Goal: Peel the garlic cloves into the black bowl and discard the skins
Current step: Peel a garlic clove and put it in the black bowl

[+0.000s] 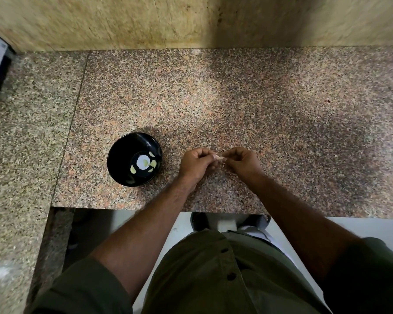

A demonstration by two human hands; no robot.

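Note:
A glossy black bowl point(134, 159) stands on the speckled granite counter point(236, 105), left of my hands. Several pale peeled garlic cloves point(153, 164) lie in its bottom around a bright reflection. My left hand point(196, 164) and my right hand point(243, 162) meet just right of the bowl, fingers curled. Between their fingertips they pinch a small pale garlic clove point(219, 157) with skin on it. Both hands hover low over the counter near its front edge.
A yellowish stone wall point(191, 21) backs the counter. A lighter granite slab point(21, 143) adjoins on the left. The counter's front edge point(168, 209) runs just below my wrists, with white floor and my shoes point(199, 220) under it.

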